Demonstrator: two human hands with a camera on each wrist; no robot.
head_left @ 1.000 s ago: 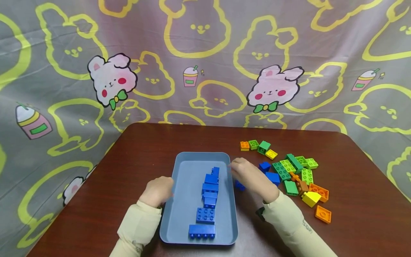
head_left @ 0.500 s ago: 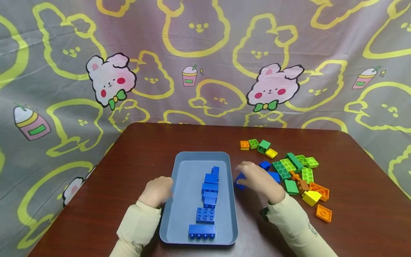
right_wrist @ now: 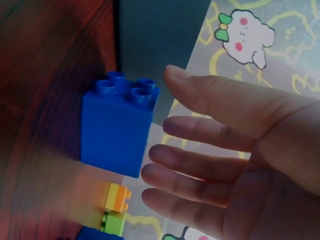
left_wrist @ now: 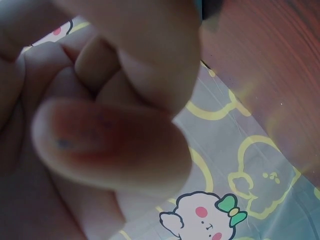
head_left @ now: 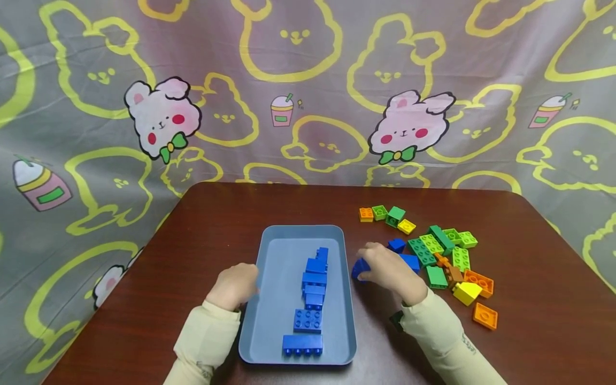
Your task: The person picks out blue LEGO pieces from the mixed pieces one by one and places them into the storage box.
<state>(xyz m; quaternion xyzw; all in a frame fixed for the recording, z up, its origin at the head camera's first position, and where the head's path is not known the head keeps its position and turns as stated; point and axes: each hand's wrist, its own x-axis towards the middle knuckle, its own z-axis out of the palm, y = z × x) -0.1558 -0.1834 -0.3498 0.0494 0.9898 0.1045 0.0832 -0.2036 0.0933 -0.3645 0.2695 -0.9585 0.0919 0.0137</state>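
Note:
In the head view, my right hand point(head_left: 389, 271) reaches over the table just right of the tray, by a blue building brick point(head_left: 361, 267). The right wrist view shows that brick point(right_wrist: 117, 130) standing with its studs up; my thumb and fingers are spread beside it, with a gap between. My left hand point(head_left: 233, 286) is at the left rim of the grey-blue tray point(head_left: 279, 315), its fingers loosely curled. Nothing shows between its thumb point(left_wrist: 112, 145) and fingers in the left wrist view. In the tray, several blue bricks point(head_left: 308, 321) form a column toward its right side.
Two more blue bricks point(head_left: 397, 245) lie beyond and behind my right hand, one partly covered. Farther right is a loose pile of green bricks point(head_left: 422, 252), yellow and orange ones. A small row with an orange brick point(head_left: 366, 214) lies toward the back. A patterned cloth point(head_left: 308, 133) hangs behind the table.
My right hand has moved from the tray's right rim rightward and nearer to me, to the blue brick beside the tray. My left hand has stayed about where it was.

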